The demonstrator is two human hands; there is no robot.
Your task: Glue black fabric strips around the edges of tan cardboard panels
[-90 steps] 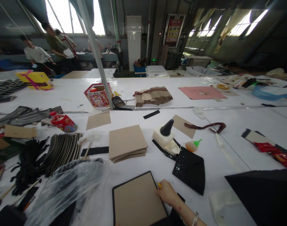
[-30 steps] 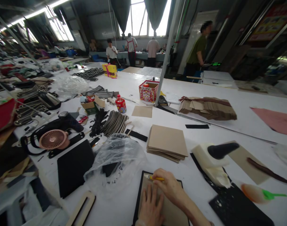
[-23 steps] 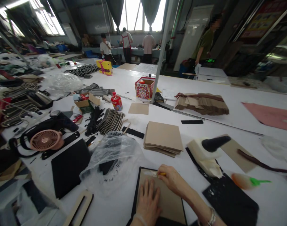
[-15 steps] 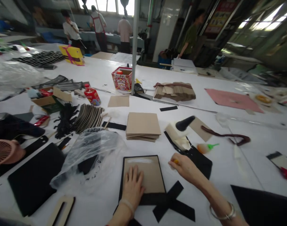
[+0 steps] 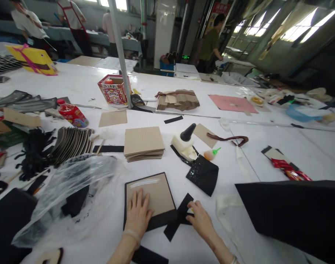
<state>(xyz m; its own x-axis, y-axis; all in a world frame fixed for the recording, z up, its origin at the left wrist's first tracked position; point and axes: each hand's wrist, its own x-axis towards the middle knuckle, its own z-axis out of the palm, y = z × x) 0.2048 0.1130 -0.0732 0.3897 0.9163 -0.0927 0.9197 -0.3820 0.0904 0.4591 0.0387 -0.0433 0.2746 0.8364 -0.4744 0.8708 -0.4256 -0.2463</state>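
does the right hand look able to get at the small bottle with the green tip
Probably yes: nothing stands between the right hand and the bottle but a flat black piece on the table.

Three seconds ago the right hand point(image 5: 202, 218) was at the board's point(image 5: 160, 194) 2 o'clock edge, and a second ago it was over the board's upper part; now it has moved off, to 4 o'clock of the board, at the crossed black strips point(image 5: 171, 229). The left hand point(image 5: 138, 214), earlier just a fingertip at the lower edge, now lies flat across the board's 8 o'clock side. A pale, glossy streak point(image 5: 144, 182) has appeared along the board's 12 o'clock edge. The person in green point(image 5: 208, 46) has gone from 10 o'clock in the view to 1 o'clock
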